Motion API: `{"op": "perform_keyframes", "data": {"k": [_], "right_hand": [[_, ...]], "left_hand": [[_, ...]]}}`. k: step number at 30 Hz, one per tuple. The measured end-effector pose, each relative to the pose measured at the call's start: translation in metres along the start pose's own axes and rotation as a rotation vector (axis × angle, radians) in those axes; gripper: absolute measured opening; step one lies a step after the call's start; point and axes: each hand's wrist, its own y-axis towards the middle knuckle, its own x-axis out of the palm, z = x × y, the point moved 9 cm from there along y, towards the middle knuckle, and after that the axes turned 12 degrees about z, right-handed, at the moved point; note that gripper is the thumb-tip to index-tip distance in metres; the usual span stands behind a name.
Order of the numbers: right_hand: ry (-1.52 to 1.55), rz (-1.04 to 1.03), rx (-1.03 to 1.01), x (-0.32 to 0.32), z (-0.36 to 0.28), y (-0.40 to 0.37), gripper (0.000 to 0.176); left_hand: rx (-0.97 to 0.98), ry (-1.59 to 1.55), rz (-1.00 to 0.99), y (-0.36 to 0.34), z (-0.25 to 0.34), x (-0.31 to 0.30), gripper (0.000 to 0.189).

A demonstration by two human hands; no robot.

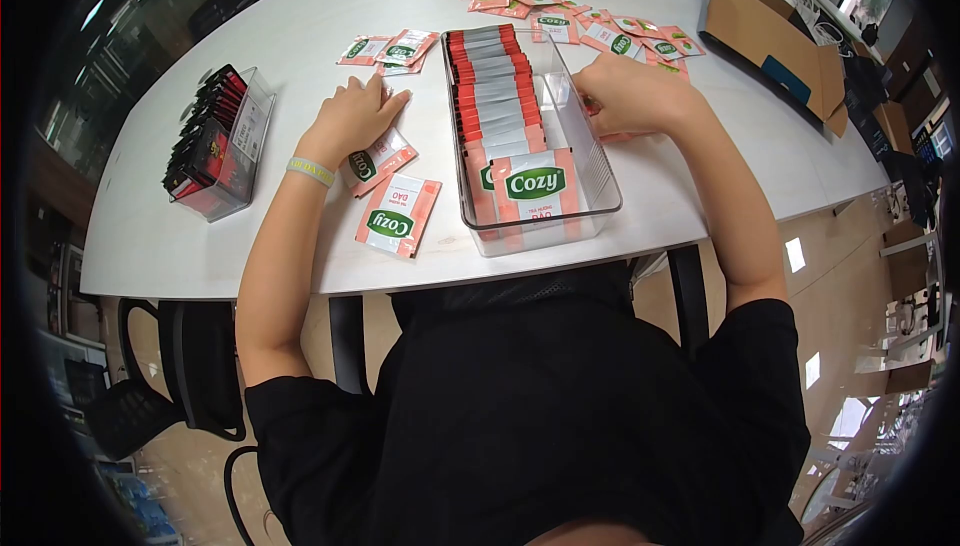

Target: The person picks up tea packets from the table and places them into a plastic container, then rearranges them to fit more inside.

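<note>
Table (300, 6), near edge. Clear tray (603, 181) stands in the middle, its left half filled with a row of sachets (495, 86) on edge; the right half is bare.

Left hand (352, 118) lies palm down just left of the tray, fingers flat and close together, gripping nothing. Its heel rests on a loose sachet (378, 161); a second sachet (398, 216) lies just beside that one, nearer the edge.

Right hand (628, 96) is curled against the tray's right wall over something pink. Its fingertips are hidden, so cannot tell if they pinch anything.

More loose sachets (610, 36) are scattered toward the far edge.

Judgement: filling is mid-way, a pick-up in hand. Next call: lift one flat sachet by its edge, turn it upright, and slot it in line with the row.
</note>
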Motion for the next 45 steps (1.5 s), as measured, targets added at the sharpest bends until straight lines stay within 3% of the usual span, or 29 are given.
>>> {"op": "perform_keyframes", "data": {"k": [3,5,15,18,20,25,27,28,31,33,36,39,45], "right_hand": [[0.039,0.107,0.024,0.011,0.013,0.011,0.021],[-0.054,0.242,-0.091,0.006,0.007,0.014,0.018],[-0.025,0.078,-0.017,0.009,0.005,0.012,0.017],[0.020,0.190,-0.073,0.010,0.014,0.012,0.021],[0.187,0.538,-0.064,-0.015,0.033,0.013,0.028],[0.180,0.817,-0.198,-0.083,0.019,-0.014,0.021],[0.681,0.895,-0.210,-0.097,0.032,-0.021,0.010],[0.928,0.786,-0.241,-0.096,0.027,-0.021,0.016],[1.130,0.638,-0.417,-0.091,-0.006,-0.029,0.020],[1.165,0.523,-0.407,-0.076,-0.030,-0.030,0.019],[0.788,0.448,-0.444,-0.064,-0.060,-0.031,0.022],[0.740,0.377,-0.499,-0.054,-0.073,-0.032,0.022],[0.809,0.279,-0.403,-0.048,-0.066,-0.031,0.012]], "left_hand": [[-0.007,-0.001,-0.007,-0.001,0.000,0.000,0.066],[-0.014,-0.003,-0.013,-0.001,0.000,0.000,0.066],[-0.021,0.032,-0.012,-0.003,0.004,-0.004,0.063],[-0.012,0.039,0.000,-0.004,0.002,0.000,0.062],[-0.001,0.048,0.031,-0.001,0.002,-0.003,0.061],[-0.007,0.047,0.007,-0.002,0.003,-0.003,0.059],[-0.017,0.046,-0.018,-0.003,0.004,-0.004,0.058],[-0.021,0.048,-0.043,-0.003,0.004,-0.003,0.058],[-0.010,-0.010,-0.013,-0.002,0.002,-0.002,0.062],[-0.015,-0.006,-0.006,-0.002,0.003,-0.003,0.061],[-0.015,0.027,-0.012,-0.004,0.004,-0.005,0.060],[-0.013,0.046,-0.019,-0.003,0.004,-0.003,0.059],[-0.003,0.040,-0.010,-0.004,0.006,-0.005,0.059]]}}
